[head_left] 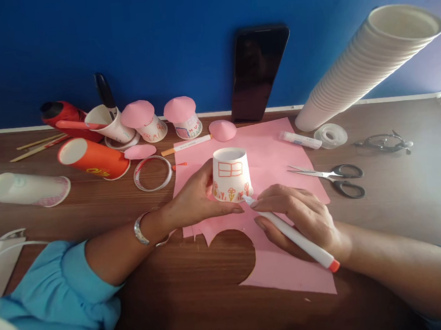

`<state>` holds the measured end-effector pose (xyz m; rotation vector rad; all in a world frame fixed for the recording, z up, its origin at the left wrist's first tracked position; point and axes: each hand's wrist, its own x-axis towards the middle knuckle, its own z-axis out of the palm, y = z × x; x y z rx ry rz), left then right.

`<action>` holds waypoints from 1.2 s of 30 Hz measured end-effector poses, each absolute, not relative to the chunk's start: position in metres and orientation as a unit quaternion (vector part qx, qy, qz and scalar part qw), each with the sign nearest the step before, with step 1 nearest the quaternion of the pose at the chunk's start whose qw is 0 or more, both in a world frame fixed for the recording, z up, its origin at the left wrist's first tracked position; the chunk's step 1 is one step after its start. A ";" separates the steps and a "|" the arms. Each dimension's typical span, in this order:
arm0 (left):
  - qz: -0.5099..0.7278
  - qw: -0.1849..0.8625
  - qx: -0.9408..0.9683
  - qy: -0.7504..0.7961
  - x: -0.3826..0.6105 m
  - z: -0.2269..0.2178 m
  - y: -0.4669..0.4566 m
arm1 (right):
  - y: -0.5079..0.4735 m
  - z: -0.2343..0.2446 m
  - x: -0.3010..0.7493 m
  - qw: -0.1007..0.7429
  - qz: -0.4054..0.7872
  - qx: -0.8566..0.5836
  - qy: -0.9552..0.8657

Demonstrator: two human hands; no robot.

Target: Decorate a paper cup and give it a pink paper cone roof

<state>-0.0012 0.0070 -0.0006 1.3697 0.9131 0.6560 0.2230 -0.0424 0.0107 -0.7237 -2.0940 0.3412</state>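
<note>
My left hand [200,194] is wrapped around a short white paper cup [232,184], its wider rim down. A window in orange lines and a row of small orange and yellow flowers decorate the cup's side. In my right hand [296,215] is a white marker [292,233] with an orange end; its tip is at the cup's lower right edge. Beneath both hands lies a sheet of pink paper [269,156] with curved pieces cut from it. An orange cap [180,165] rests left of the cup.
Two small cup houses [146,121] with pink cone roofs stand at the back, beside a loose pink cone [223,130] and another marker [186,145]. Scissors [336,176], a glue stick [300,140], a tape roll [331,136] and stacked paper cups [369,67] are rightward. A phone [261,73] leans on the wall.
</note>
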 end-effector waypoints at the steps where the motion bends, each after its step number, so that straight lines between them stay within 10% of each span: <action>1: 0.286 0.634 0.598 0.399 -0.001 -0.001 0.007 | -0.042 0.011 0.223 0.433 0.136 -0.292 -0.842; 36: 0.338 0.716 0.501 0.349 -0.007 0.001 0.011 | -0.043 0.003 0.228 0.495 0.214 -0.333 -0.773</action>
